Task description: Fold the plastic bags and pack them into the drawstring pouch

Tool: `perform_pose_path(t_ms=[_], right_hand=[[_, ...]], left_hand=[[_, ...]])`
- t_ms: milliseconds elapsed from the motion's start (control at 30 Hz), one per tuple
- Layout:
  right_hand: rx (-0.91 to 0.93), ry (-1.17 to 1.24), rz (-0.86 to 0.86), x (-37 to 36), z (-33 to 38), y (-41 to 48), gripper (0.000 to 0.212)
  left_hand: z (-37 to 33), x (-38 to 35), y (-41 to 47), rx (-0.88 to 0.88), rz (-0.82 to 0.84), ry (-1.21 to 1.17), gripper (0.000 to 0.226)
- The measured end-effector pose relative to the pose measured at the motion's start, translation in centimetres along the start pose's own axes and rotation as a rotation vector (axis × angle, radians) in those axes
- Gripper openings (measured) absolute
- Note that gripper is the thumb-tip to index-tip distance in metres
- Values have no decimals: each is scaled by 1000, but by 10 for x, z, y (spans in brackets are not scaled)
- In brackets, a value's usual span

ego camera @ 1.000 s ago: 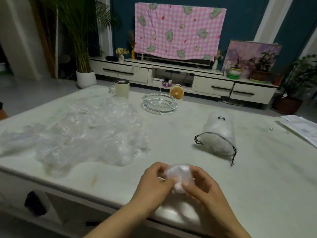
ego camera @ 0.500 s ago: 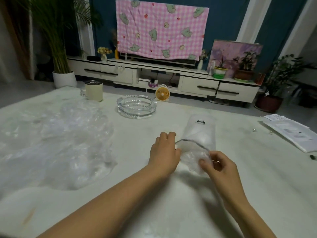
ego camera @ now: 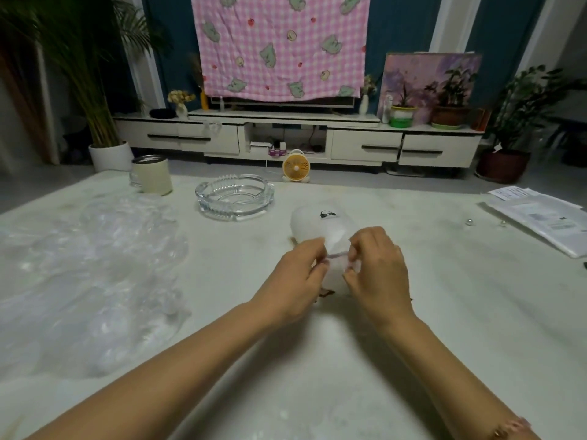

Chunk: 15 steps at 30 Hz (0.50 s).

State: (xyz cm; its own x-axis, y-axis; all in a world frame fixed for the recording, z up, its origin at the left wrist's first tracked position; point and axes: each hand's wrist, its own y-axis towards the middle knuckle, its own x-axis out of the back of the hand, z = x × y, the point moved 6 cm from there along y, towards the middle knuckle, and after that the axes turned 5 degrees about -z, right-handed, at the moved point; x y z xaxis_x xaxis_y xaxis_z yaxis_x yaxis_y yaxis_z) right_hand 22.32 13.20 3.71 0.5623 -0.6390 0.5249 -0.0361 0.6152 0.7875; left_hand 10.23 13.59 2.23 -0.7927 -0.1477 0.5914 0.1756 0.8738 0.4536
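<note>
A white drawstring pouch [ego camera: 313, 225] lies on the pale table [ego camera: 444, 296], its mouth toward me. My left hand [ego camera: 293, 289] pinches the left side of the pouch mouth. My right hand [ego camera: 378, 268] pinches the right side, fingers curled at the opening. The folded plastic bag is hidden between my hands; I cannot tell whether it is inside. Dark drawstring ends [ego camera: 327, 293] trail under my hands. A heap of clear crumpled plastic bags [ego camera: 89, 265] covers the left part of the table.
A glass ashtray [ego camera: 234, 195] stands behind the pouch, a cream tumbler [ego camera: 152, 174] at the back left. Papers [ego camera: 540, 217] lie at the right edge with two small beads [ego camera: 469, 222] near them. A TV cabinet and potted plants stand beyond the table.
My hands moved from the table's near edge with the folded bag to the pouch. Both now hold the pouch mouth, and the bag is out of sight.
</note>
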Motion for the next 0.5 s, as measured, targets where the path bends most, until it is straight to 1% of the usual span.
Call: perform_pose_path(t_ms=[33,100,133,167,200,233,300,367,433,500], right_hand=[[-63,19,49,-8,-4,2,40],[-236,-10,143,-25,-19,1,35],[-312,-50,193,-31,-26,-1,33],[-366,-92,230,-36,-32,-4,31],[-387,-135,244,-38,-35,-6,28],[-403,-157,238,-39,-35,-6,26],[-431,-180,219,-40,-37,-6,26],[-450,-205,229,-38,-41,-4,26],[-433,-173,281,-39,-40,-6,28],[-399,-67,369,-43,-31,-12,34]], left_hand=[[2,-1,0,-12,-6,1,19],[4,-7,-2,-40,14,25,8],[4,-10,-3,-44,38,52,10],[5,-15,-4,-47,65,86,17],[6,-18,-5,-54,79,109,22],[6,-21,-6,-52,95,112,22],[3,-27,-7,-46,114,133,11],[2,-33,-4,-19,143,243,15],[6,-27,-9,45,194,384,18],[7,-7,-20,50,182,464,24]])
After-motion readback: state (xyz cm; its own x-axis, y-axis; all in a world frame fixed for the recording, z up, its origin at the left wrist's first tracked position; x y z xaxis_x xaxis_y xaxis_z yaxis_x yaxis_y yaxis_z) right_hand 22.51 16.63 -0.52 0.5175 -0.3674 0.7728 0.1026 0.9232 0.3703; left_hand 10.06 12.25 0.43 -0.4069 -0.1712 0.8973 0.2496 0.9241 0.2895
